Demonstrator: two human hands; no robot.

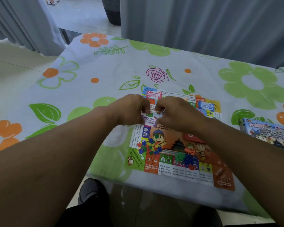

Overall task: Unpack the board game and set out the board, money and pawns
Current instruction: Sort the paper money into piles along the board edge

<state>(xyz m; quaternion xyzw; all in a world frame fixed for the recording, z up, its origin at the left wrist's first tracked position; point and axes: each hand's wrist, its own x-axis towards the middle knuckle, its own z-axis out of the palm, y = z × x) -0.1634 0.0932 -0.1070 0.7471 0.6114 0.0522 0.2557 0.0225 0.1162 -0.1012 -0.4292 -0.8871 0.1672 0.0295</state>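
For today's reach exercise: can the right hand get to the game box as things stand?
Probably yes: the game box lies uncovered right of the right hand, with nothing between them.

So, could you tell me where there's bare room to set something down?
Bare tablecloth lies left of the board and beyond it, toward the curtain. The board is crowded: left hand, right hand, money stacks, pieces. The box sits right.

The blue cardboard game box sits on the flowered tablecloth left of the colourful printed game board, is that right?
Not quite. The blue cardboard game box sits on the flowered tablecloth right of the colourful printed game board, as the head view shows.
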